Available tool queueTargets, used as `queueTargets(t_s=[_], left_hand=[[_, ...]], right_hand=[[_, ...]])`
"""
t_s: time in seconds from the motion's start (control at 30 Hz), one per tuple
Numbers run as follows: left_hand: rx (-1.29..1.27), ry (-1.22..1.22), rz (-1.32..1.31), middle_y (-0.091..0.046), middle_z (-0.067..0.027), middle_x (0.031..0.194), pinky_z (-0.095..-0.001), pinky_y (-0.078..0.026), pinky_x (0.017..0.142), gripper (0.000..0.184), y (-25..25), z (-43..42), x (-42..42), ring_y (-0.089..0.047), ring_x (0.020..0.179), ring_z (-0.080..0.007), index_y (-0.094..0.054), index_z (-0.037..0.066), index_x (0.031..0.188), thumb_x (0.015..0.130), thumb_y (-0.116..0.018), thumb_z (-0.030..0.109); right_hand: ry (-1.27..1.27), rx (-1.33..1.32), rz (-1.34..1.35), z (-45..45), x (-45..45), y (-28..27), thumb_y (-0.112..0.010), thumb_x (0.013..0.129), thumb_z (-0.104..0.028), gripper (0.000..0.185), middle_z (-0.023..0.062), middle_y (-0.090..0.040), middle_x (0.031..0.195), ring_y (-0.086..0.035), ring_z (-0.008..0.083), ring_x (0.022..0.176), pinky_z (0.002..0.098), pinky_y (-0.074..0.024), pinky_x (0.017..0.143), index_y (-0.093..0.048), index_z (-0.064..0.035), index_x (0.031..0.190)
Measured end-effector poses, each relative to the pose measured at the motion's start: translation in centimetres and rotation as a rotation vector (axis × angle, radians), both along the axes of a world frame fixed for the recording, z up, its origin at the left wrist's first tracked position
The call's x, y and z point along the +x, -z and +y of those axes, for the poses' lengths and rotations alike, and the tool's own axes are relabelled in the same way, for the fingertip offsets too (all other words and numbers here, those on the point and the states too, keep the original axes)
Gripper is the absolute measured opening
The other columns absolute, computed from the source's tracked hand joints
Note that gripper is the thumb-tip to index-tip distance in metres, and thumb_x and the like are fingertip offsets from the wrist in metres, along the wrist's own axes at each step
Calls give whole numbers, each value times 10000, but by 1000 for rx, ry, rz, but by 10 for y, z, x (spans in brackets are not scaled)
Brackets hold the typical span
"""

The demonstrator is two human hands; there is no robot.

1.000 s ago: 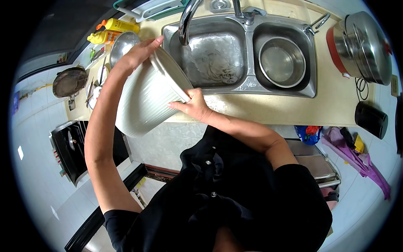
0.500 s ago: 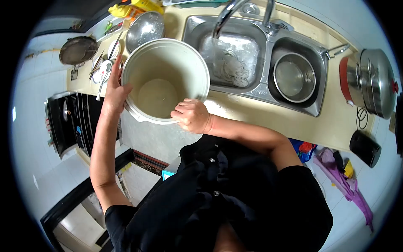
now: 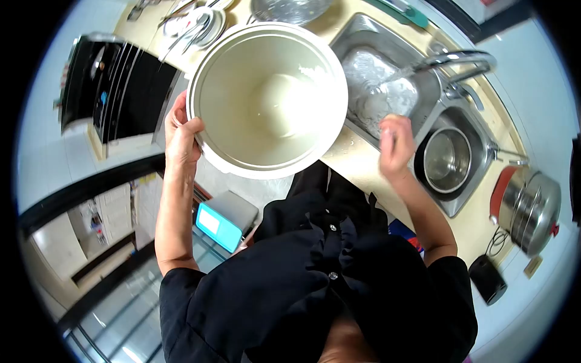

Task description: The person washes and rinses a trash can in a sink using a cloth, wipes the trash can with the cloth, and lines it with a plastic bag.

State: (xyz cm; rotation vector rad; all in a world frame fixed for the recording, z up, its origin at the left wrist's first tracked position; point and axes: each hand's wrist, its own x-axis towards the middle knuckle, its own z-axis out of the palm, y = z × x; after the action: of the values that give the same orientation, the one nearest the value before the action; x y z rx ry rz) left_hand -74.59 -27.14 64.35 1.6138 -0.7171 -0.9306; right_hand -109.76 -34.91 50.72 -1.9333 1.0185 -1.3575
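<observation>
A large off-white bucket point(image 3: 236, 145) is tilted so its open mouth faces me, with wet glints on its inner wall and bottom. My left hand point(image 3: 183, 133) grips its rim at the left side, the thumb over the edge. Apart from the bucket, my right hand point(image 3: 396, 145) hangs over the sink's front edge, fingers curled into a loose fist, slightly blurred, with nothing visible in it. Water runs from the curved faucet point(image 3: 460, 58) into the larger sink basin point(image 3: 357, 42) behind that hand.
A steel pot point(image 3: 448, 158) sits in the smaller basin. A metal bowl point(image 3: 290, 9) and stacked dishes point(image 3: 209, 27) with utensils stand behind the bucket. At the right is a steamer pot point(image 3: 529, 209); at the left, a black stove point(image 3: 136, 85).
My right hand has let go of the bucket's rim and moved right to the sink. My left hand still holds the bucket, now more to the right in view. The view has turned.
</observation>
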Motion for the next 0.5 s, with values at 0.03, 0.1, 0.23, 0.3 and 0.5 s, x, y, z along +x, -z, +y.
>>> queueTargets(t_s=[0.03,0.1,0.23,0.3,0.5], left_hand=[[2,-36,1,-608,-105,976,-269,-457,835,564,-1,9,2,-598,900,-175,-503,-48,1105,551,-417,-115],[-17,-87,24,-606,-107,984,-268,-456,842,584,-2,28,9,-597,906,-174,-492,-50,1123,548,-417,-109],[-39,-239,-3,-602,-95,995,-264,-439,870,615,-3,70,21,-585,936,-183,-489,-35,1143,531,-439,-70],[-28,-337,-26,-584,-88,1012,-259,-426,886,624,2,97,36,-565,945,-179,-495,-26,1148,525,-455,-34],[-129,-722,388,-570,-166,1030,-404,-517,845,576,76,215,109,-588,924,-305,-453,-49,1172,599,-425,-104]], right_hand=[[53,214,4,-13,-4,33,-565,824,-134,122,123,-586,867,-569,205,780,344,-433,707,-567,-40,903],[89,584,219,-44,-9,92,-555,826,-89,155,142,-588,834,-594,210,778,310,-458,667,-541,-13,960],[214,705,452,-95,-33,221,-521,874,-180,223,180,-600,901,-582,286,879,370,-459,770,-539,5,998],[304,484,845,-109,-52,291,-538,870,-262,328,209,-603,946,-577,338,913,411,-451,800,-529,7,1057],[61,1265,641,-90,-14,326,-674,760,-385,677,184,-577,1134,-567,350,972,417,-417,871,-457,76,1205]])
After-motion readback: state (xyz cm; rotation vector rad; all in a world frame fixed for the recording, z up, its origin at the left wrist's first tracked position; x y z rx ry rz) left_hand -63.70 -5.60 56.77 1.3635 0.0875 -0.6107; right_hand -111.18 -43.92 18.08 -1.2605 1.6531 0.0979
